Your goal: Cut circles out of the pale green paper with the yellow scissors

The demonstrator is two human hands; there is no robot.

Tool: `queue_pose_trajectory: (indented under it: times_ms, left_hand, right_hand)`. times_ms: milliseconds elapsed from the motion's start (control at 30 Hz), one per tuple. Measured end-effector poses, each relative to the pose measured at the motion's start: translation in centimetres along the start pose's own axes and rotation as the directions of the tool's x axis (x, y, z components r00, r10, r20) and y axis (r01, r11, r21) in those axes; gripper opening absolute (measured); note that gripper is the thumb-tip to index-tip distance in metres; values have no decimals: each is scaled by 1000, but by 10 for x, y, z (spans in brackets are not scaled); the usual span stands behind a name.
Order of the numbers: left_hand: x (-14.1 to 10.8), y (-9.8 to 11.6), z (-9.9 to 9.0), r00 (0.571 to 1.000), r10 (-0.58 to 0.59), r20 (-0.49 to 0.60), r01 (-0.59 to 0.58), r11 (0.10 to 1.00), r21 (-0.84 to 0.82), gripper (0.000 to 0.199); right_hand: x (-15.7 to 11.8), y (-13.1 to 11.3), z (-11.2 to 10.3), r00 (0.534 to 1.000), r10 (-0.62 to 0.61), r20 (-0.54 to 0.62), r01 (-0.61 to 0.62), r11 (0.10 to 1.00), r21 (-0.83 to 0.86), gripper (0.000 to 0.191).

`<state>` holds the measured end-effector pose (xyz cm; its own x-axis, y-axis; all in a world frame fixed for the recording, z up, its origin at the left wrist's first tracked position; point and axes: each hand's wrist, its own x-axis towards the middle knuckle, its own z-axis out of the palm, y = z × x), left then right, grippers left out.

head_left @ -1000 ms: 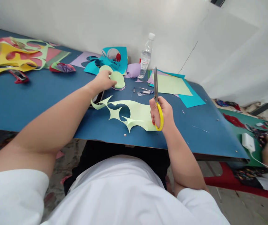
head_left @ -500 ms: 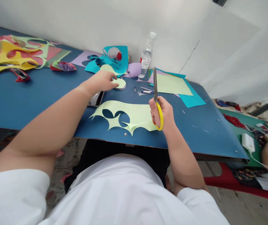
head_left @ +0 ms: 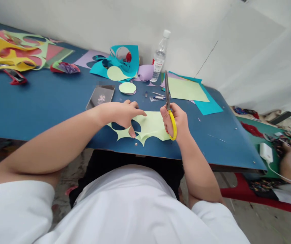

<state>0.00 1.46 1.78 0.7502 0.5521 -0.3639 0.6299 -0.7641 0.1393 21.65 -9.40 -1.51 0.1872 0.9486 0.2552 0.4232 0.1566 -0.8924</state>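
Over the left part of a pale green sheet with round cut-outs [head_left: 154,122] is my left hand [head_left: 125,114], its thumb and fingers apart and nothing between them. My right hand [head_left: 177,120] grips yellow-handled scissors [head_left: 167,91], whose blades point up and away from me and look closed. That hand is at the sheet's right end. Beyond the sheet lies a small stack of pale green rounds [head_left: 127,88]. A dark phone [head_left: 101,96] rests on the blue table [head_left: 51,95], partly behind my left wrist.
A water bottle [head_left: 160,57] stands near the wall, beside crumpled blue paper [head_left: 132,61]. Flat coloured sheets [head_left: 188,89] lie back right, yellow scraps [head_left: 13,54] far left. At right, another person's hand [head_left: 289,156] is over a green table [head_left: 257,145].
My left hand has left the stack of rounds and come toward me, over the cut sheet. More of the phone shows. The right hand still holds the scissors in nearly the same place.
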Motion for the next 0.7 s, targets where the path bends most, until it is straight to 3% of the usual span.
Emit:
queue_pose_trajectory:
  times_ms: [200, 433, 700]
  left_hand:
    - [2, 18, 13, 996, 79, -49, -78, 997, 14, 103]
    - [-7, 26, 1, 996, 77, -40, -78, 997, -28, 105]
    - [0, 11, -3, 964, -46, -260, 70, 994, 85, 98]
  right_hand:
    - [1, 2, 1, 1000, 5, -18, -5, 1000, 14, 62]
    - [-3, -5, 0, 995, -44, -87, 48, 998, 41, 59]
    - [-3, -21, -10, 970, -138, -199, 165, 979, 124, 49]
